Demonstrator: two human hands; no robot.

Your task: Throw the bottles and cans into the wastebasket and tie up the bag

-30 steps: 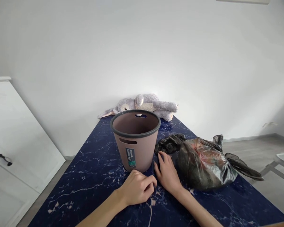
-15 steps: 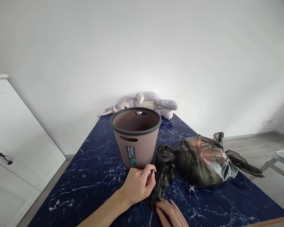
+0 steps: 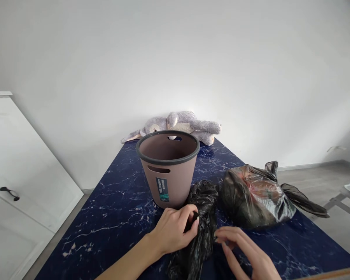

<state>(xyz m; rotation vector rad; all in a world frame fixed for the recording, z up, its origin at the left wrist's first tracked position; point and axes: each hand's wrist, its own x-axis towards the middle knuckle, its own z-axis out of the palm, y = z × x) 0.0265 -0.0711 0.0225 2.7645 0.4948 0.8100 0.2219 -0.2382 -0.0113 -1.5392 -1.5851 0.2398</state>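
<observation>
A crumpled black plastic bag (image 3: pixel 200 221) lies on the dark blue marbled table (image 3: pixel 111 217), just in front of a mauve bin (image 3: pixel 167 167) with a grey rim. My left hand (image 3: pixel 173 229) pinches the bag's upper left edge. My right hand (image 3: pixel 245 252) pinches the bag's right side with curled fingers. The bin stands upright and looks empty, a label on its front.
A full, tied black rubbish bag (image 3: pixel 256 196) lies to the right of the bin. A grey plush toy (image 3: pixel 177 126) rests at the table's far end against the white wall. A white cabinet (image 3: pixel 14 186) stands at the left. Grey floor shows at the right.
The loose black bag was pulled from beside the full bag toward me. My right hand left the table near the bin and now grips the bag's right side; my left hand took its left edge.
</observation>
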